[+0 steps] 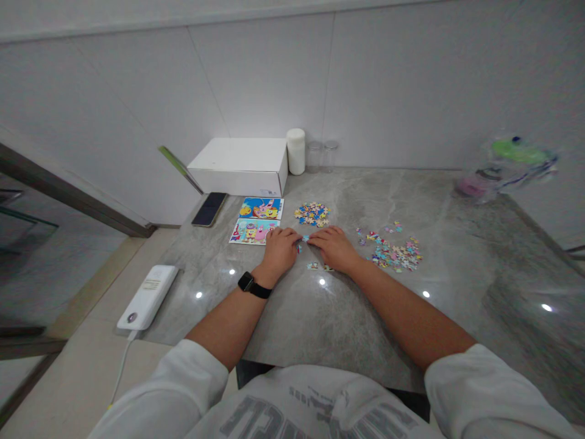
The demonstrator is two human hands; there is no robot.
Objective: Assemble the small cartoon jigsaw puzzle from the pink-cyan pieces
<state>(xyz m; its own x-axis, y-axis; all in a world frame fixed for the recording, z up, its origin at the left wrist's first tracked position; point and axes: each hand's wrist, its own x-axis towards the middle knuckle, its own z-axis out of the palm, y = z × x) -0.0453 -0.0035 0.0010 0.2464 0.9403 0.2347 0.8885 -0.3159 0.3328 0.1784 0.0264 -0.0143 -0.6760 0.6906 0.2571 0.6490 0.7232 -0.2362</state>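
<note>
My left hand [280,250], with a black watch on its wrist, and my right hand [337,248] meet fingertip to fingertip over the table. Between them is a small light-blue jigsaw puzzle piece [306,238], its edges partly covered by my closed fingers; whether it is one piece or two joined, I cannot tell. Another puzzle piece [299,249] lies just below my left fingertips. Nearer to me are joined or adjoining pieces [312,266], partly hidden by my right hand. Two cartoon picture cards [260,208] lie beyond my left hand, the lower one touching or partly behind it.
A round heap of puzzle pieces [312,213] lies ahead; a looser, paler heap [397,255] spreads to the right. Behind stand a white box [242,161], a white bottle [296,152] and two clear jars [322,157]. A phone [209,209], power bank [148,297] and plastic bag [503,171] sit around.
</note>
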